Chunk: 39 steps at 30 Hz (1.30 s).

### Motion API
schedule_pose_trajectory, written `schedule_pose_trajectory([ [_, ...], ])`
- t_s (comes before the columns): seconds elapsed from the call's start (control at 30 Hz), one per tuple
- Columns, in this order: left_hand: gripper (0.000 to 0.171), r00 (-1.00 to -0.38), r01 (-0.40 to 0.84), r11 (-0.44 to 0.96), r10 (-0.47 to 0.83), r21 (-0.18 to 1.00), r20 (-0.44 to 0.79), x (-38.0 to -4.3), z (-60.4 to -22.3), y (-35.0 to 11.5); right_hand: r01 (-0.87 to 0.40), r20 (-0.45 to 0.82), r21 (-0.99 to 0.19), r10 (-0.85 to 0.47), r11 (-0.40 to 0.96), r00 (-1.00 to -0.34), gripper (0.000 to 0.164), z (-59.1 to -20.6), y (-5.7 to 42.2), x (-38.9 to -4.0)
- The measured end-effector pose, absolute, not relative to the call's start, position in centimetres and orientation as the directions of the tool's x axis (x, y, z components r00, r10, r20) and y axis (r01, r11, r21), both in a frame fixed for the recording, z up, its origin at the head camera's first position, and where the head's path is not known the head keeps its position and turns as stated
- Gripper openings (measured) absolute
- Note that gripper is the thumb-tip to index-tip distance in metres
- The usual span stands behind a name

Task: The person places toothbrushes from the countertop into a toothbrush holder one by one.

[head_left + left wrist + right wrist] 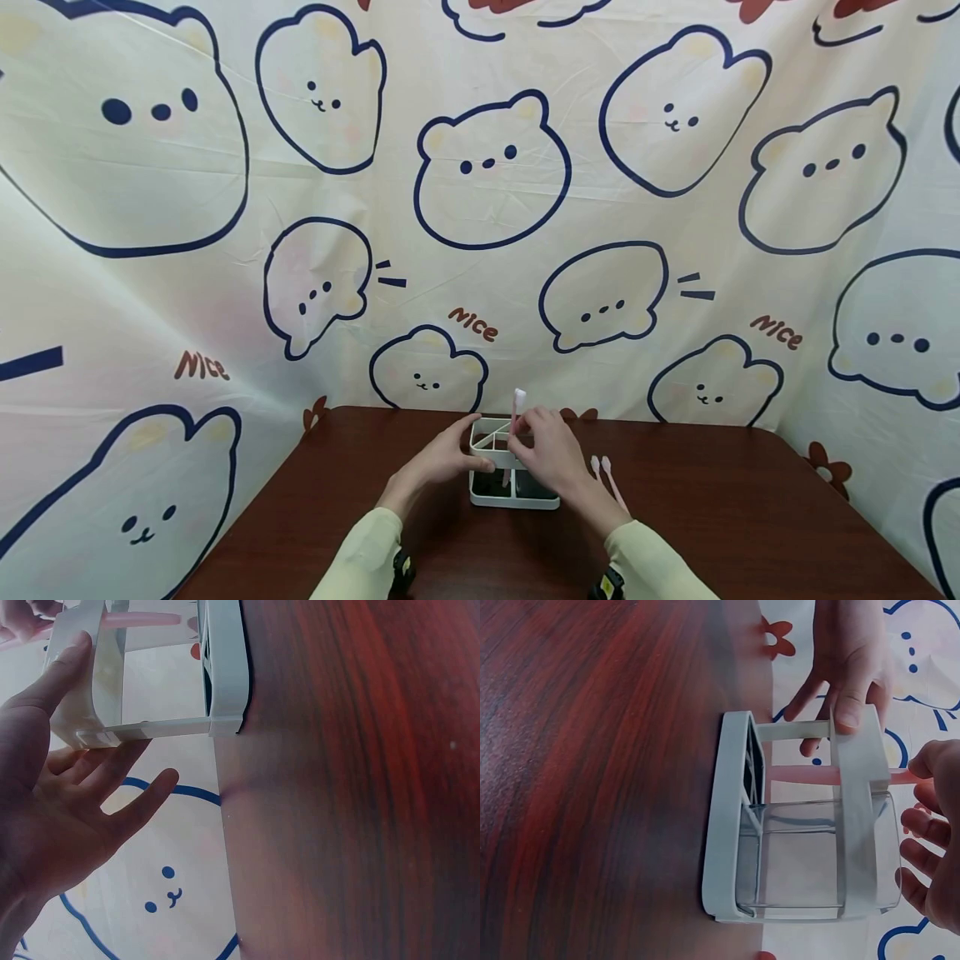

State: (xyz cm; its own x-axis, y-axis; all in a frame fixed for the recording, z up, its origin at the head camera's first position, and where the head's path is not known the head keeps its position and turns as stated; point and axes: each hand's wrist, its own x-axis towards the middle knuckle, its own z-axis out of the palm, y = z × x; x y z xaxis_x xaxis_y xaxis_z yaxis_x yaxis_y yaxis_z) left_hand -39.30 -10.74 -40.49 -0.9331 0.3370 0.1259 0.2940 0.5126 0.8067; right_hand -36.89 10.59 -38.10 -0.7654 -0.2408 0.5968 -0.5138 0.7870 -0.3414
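A pale toothbrush holder [514, 502] stands on the table, with an upper frame, a divided base and a clear cup [799, 855] in one side. My left hand [437, 460] grips the upper frame at its left end, the thumb in front and some fingers behind. My right hand [553, 454] pinches a pink toothbrush [518, 402] upright, its white bristle head on top. Through the upper frame passes the toothbrush's handle [802, 775], pointing down toward the base; in the right wrist view its lower end seems to stop short of the base.
Two more toothbrushes [612, 482] lie side by side on the brown table [697, 508], right of the holder and partly behind the right forearm. A cloth [491, 275] printed with cartoon bears hangs behind the table and along its sides.
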Motion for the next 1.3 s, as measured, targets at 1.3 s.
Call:
schedule_pose_trajectory([
  [1.3, 0.097, -0.94, 0.277, 0.523, 0.322, 0.806, 0.115, -39.3, -40.6, -10.7, -0.485, 0.596, -0.323, -0.223, 0.813, -0.771, 0.012, -39.0, 14.9, -36.0],
])
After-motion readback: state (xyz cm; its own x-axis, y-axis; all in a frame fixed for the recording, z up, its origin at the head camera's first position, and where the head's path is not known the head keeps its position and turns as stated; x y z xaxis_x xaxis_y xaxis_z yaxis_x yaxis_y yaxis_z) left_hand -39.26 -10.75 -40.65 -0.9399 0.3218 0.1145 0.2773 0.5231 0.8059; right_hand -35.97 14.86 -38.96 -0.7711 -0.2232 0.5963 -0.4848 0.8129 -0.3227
